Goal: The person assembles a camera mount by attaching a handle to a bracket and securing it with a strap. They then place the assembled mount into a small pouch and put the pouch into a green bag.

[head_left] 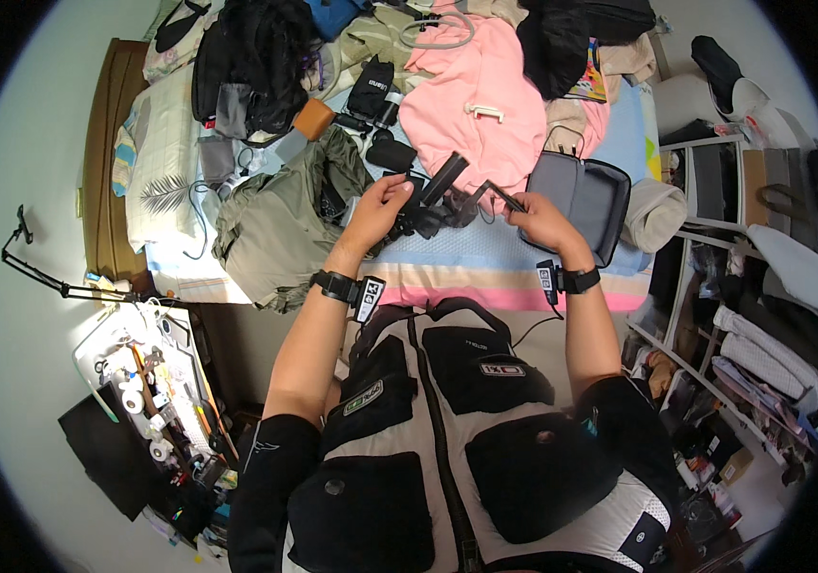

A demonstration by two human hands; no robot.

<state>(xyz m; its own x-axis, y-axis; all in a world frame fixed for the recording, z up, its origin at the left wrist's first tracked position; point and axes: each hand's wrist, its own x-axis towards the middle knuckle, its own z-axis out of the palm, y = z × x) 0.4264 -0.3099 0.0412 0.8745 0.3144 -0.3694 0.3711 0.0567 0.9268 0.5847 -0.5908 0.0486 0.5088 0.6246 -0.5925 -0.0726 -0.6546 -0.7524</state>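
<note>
My left hand (pixel 377 205) grips a black folding device (pixel 433 196) with arms that stick out, held above the bed's edge. My right hand (pixel 535 218) pinches a thin black arm of the same device (pixel 506 198) at its right end. Just right of that hand lies an open grey zip case (pixel 581 196) with a black rim. Both wrists wear black straps with small tags.
The bed (pixel 485 272) is piled with clothes: an olive garment (pixel 285 224), a pink shirt (pixel 485 105), black bags (pixel 256 57) and small pouches. A cluttered desk (pixel 156 382) stands lower left. Shelves with folded clothes (pixel 753 315) line the right.
</note>
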